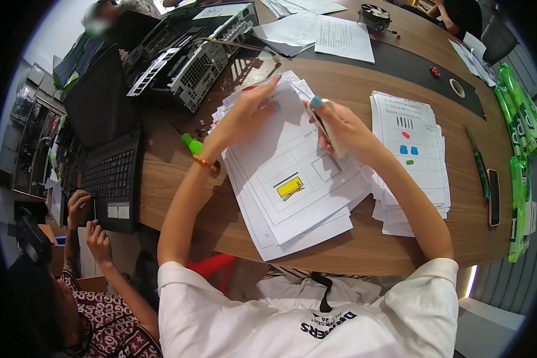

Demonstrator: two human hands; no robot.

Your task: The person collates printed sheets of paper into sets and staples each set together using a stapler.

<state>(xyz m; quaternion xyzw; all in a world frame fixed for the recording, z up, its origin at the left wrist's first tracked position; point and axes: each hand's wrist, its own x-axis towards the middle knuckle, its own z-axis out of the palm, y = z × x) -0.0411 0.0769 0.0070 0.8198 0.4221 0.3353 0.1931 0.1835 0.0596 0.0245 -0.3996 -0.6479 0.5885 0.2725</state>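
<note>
A stack of printed sheets (268, 173) lies before me, its top page bearing a yellow rectangular drawing. My left hand (250, 113) rests over the upper left of this stack, thumb and forefinger apart; its other fingers are partly hidden. Over the stack's upper right, my right hand (346, 131) is closed around a pale and dark tool, apparently a stapler (323, 124). Its narrow silver end points toward the top of the pages. A second paper stack (407, 161) with coloured drawings lies right of my right forearm.
At left are an open laptop (110, 173), another person's hands (89, 224), an opened computer case (203, 59) and a green-handled screwdriver (192, 144). Rightward lie a soldering-iron-like tool (478, 161), a phone (493, 197), a tape roll (457, 88) and green packages (519, 179). A cooling fan (375, 17) stands behind.
</note>
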